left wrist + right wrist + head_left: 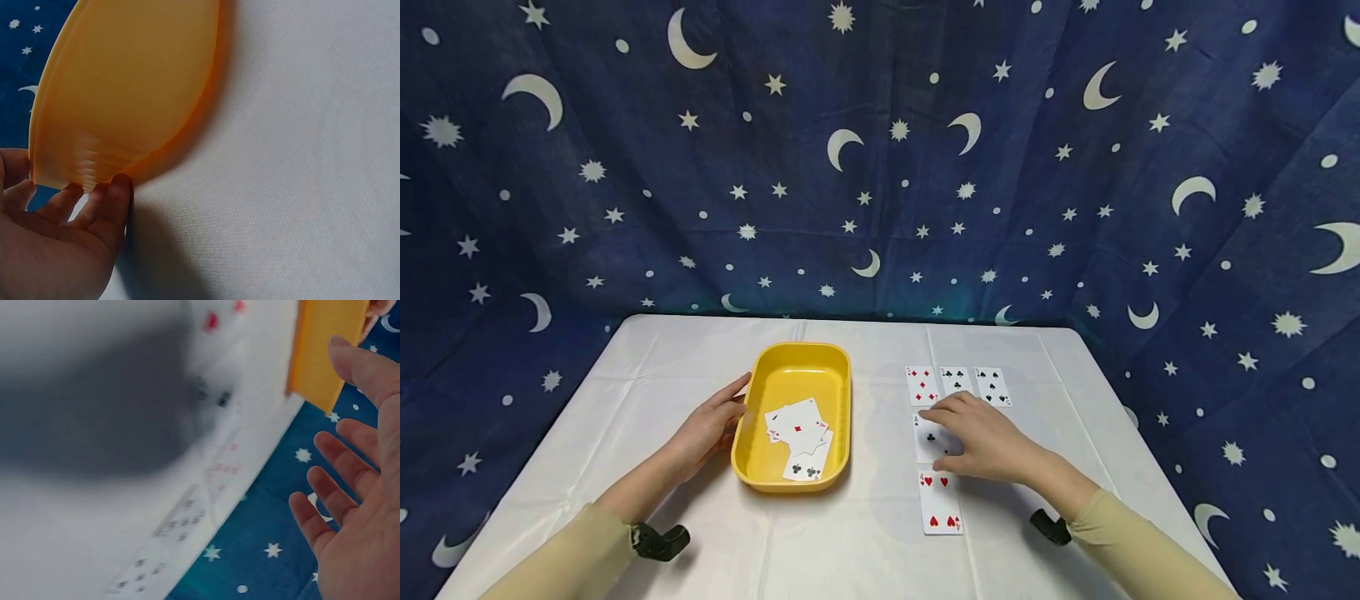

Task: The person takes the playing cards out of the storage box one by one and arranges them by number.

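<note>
My left hand (709, 427) grips the left wall of a yellow tray (844, 417), fingertips against the outside and the thumb at the rim. Several loose playing cards (797, 427) lie overlapping inside, an ace of diamonds among them. Over a club card (927, 450) on the cloth hovers my right hand (992, 439), hiding part of that card. Its fingers are spread and hold nothing in the right wrist view. Just below lies a four of hearts (942, 504). A row above has a diamond card (921, 386), a club card (955, 379) and a spade card (992, 387).
A white cloth (880, 550) with fold lines covers the table. Behind it hangs a dark blue curtain (910, 167) printed with moons and stars. Dark straps with a camera sit on both wrists, below the sleeves (1120, 533).
</note>
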### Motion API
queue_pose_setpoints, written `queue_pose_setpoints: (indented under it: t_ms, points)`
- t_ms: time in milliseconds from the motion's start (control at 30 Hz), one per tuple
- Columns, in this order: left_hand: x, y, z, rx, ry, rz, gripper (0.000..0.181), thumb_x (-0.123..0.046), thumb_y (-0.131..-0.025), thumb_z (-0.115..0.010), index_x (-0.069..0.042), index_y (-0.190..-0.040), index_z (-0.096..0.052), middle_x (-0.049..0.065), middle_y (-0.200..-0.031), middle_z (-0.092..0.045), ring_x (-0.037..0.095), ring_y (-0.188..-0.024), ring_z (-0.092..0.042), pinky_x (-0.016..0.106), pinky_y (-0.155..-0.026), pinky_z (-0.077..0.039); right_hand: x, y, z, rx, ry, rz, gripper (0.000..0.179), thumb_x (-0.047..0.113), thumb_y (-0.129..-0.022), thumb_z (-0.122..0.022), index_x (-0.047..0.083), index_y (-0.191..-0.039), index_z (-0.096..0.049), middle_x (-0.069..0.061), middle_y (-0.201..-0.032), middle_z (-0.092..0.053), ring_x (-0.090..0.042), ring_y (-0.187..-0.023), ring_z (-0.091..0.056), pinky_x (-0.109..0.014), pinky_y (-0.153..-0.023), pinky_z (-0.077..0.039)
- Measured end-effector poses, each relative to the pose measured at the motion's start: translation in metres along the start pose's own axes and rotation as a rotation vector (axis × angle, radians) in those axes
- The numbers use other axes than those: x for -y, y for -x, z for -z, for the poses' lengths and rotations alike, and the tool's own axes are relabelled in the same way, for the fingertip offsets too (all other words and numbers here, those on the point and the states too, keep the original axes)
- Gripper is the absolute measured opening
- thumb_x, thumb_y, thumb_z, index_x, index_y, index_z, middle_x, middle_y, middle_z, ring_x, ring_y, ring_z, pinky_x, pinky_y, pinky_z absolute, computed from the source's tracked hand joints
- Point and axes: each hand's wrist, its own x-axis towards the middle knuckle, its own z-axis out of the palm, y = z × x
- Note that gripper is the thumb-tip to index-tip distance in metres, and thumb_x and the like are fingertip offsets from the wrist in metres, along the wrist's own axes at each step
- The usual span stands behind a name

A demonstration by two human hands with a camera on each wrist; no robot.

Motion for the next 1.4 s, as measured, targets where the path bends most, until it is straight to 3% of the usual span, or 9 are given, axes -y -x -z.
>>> queue_pose_setpoints:
  t_ms: [333, 533, 867, 1167, 1400]
  points:
    - [-0.003, 0.0, 0.0, -0.001, 0.005, 0.002, 0.065, -0.02, -0.106, -0.042, -0.026, -0.166, -0.017, 0.02, -0.165, -0.025, 0.036, -0.136, -0.047, 0.041, -0.103, -0.048, 0.013, -0.065, 0.021, -0.048, -0.045, 0.059, 0.065, 0.038, -0.085, -0.083, 0.02, -0.144, -0.061, 0.005, -0.137, -0.06, -0.018, -0.13, -0.047, -0.044, -0.109, -0.04]
    - [-0.002, 0.0, -0.001, -0.004, 0.008, 0.006, 0.065, -0.02, -0.106, -0.043, -0.025, -0.166, -0.018, 0.021, -0.165, -0.026, 0.037, -0.136, -0.048, 0.044, -0.105, -0.047, 0.032, -0.102, 0.021, -0.018, -0.048, 0.119, 0.064, 0.038, -0.086, -0.081, 0.022, -0.144, -0.06, 0.008, -0.139, -0.059, -0.017, -0.132, -0.044, -0.042, -0.112, -0.036]
    - [-0.001, -0.001, 0.0, -0.006, 0.027, -0.01, 0.065, -0.017, -0.106, -0.043, -0.024, -0.166, -0.02, 0.021, -0.163, -0.03, 0.035, -0.132, -0.051, 0.039, -0.099, -0.05, 0.061, -0.15, 0.01, 0.108, 0.001, 0.173, 0.072, 0.043, -0.085, -0.08, 0.024, -0.149, -0.055, 0.006, -0.146, -0.054, -0.019, -0.136, -0.041, -0.041, -0.115, -0.033]
    - [-0.001, 0.0, 0.001, -0.002, 0.023, -0.015, 0.064, -0.017, -0.106, -0.042, -0.024, -0.166, -0.02, 0.02, -0.164, -0.028, 0.037, -0.138, -0.045, 0.047, -0.11, -0.042, 0.081, -0.177, -0.002, 0.324, 0.063, 0.209, 0.076, 0.037, -0.083, -0.083, 0.021, -0.151, -0.053, 0.005, -0.149, -0.053, -0.021, -0.142, -0.038, -0.039, -0.119, -0.027]
    - [0.0, -0.001, 0.002, -0.007, 0.036, -0.008, 0.064, -0.016, -0.106, -0.041, -0.024, -0.166, -0.02, 0.021, -0.164, -0.028, 0.036, -0.139, -0.044, 0.044, -0.108, -0.044, 0.092, -0.194, -0.015, 0.402, 0.12, 0.245, 0.079, 0.034, -0.08, -0.088, 0.021, -0.15, -0.054, 0.007, -0.151, -0.052, -0.022, -0.141, -0.038, -0.035, -0.118, -0.028]
